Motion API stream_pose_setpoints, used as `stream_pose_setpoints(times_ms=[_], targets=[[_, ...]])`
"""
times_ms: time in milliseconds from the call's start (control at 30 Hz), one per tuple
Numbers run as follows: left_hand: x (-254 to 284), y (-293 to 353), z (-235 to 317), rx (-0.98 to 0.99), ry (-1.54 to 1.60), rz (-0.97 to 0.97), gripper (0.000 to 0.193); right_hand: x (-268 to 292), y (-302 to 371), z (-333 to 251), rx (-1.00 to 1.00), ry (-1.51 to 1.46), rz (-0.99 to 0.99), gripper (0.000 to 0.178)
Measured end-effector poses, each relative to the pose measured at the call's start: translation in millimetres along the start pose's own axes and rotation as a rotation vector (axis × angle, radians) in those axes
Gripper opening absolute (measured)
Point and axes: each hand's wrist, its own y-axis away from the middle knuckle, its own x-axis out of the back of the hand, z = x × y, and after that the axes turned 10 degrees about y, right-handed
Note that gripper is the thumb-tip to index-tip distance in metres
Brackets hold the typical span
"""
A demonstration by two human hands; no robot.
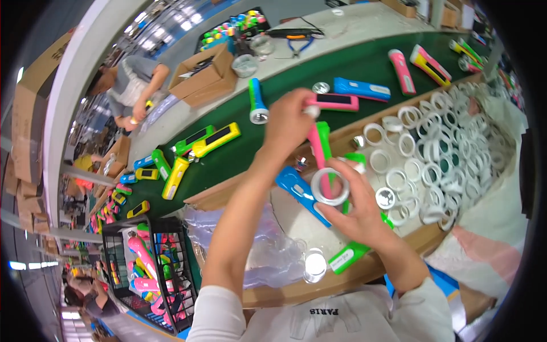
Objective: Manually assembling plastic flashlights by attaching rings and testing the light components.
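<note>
My left hand [289, 122] reaches over the green conveyor belt, its fingers closed around the head end of a pink flashlight [337, 102] with a dark panel. My right hand [360, 211] grips a white plastic ring [315, 190] between thumb and fingers. Through and behind the ring, a pink flashlight body [315, 142] shows beside a green one [323, 137]. Under my hands, a blue flashlight [299, 191] and a green flashlight [348, 257] lie in the cardboard-edged tray. A round clear lens piece [315, 265] rests near the tray's front edge.
Many white rings [433, 159] pile up at the right. Clear plastic film [245, 245] lies front left, beside a black crate [151, 273] of flashlights. More flashlights line the belt [228, 165]. Across it are a cardboard box [204, 77], pliers [299, 44] and a co-worker [134, 85].
</note>
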Motion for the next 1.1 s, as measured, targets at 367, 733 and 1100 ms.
stream_pose_setpoints(times_ms=[367, 733, 1100], targets=[[-158.6, -99.6, -43.2, -0.054, -0.757, -0.68, 0.061, 3.5, -1.9, 25.1, 0.03, 0.113, 0.141, 0.068], [-43.9, -96.8, -77.6, 0.283, -0.805, -0.817, 0.059, 5.1, -3.5, 23.4, -0.084, 0.005, 0.134, 0.069], [86.4, 39.3, -79.5, -0.105, -0.679, -0.648, 0.042, -16.1, 16.5, 22.5, -0.116, -0.013, 0.009, 0.068]])
